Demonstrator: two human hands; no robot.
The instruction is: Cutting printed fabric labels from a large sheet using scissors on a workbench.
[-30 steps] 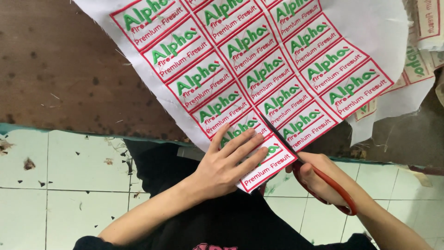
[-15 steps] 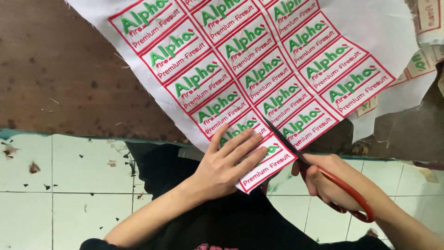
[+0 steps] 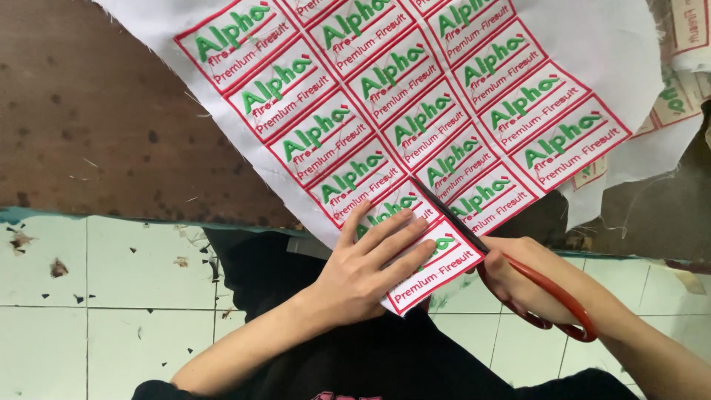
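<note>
Cloth sheet (image 3: 592,44): white, embroidered with rows of red-bordered patches, lying over the brown counter (image 3: 96,126), near corner overhanging its edge above the tiled floor (image 3: 89,296). Likely light, limp, prone to shifting; best pinned flat beside the cut line. Left hand (image 3: 363,274): fingers spread, pressing the corner patch (image 3: 437,278). Right hand (image 3: 518,278): closed through the handles of the scissors (image 3: 518,270), blades between patch rows. Open room at left; loose patches (image 3: 678,96) crowd the right edge.

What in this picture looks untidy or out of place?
Small dark scraps litter the pale tiled floor below the table edge, and loose threads lie on the worn brown tabletop beside the white label sheet.
</note>
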